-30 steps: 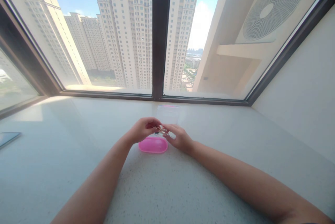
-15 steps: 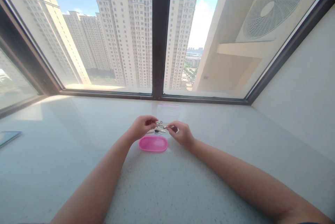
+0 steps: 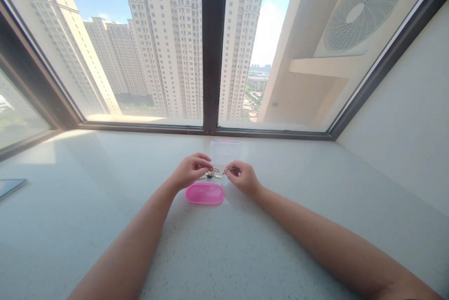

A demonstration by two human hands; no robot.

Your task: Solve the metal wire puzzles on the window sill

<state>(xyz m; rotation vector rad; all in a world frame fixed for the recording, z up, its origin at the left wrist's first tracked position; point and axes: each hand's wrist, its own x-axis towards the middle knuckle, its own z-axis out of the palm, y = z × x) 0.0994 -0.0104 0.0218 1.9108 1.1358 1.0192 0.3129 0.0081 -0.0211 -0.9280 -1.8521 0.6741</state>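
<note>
Toward the sill's (image 3: 266,244) window edge, my left hand (image 3: 186,172) pinches a thin loop (image 3: 216,170), my right hand (image 3: 244,178) a small piece (image 3: 228,168); light grips, kept low, should serve best.

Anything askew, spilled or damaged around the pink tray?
Nothing stands out. The pink tray sits flat on the counter, small pieces lie beyond it, and the left hand and right hand each pinch a metal item. The items are too small to check for damage.

On the counter (image 3: 252,253) lie trinkets (image 3: 209,177) between left hand (image 3: 191,170) and right hand (image 3: 242,178), a tray (image 3: 205,194) nearer, a container (image 3: 225,152) beyond, a panel (image 3: 10,187) far left.
</note>
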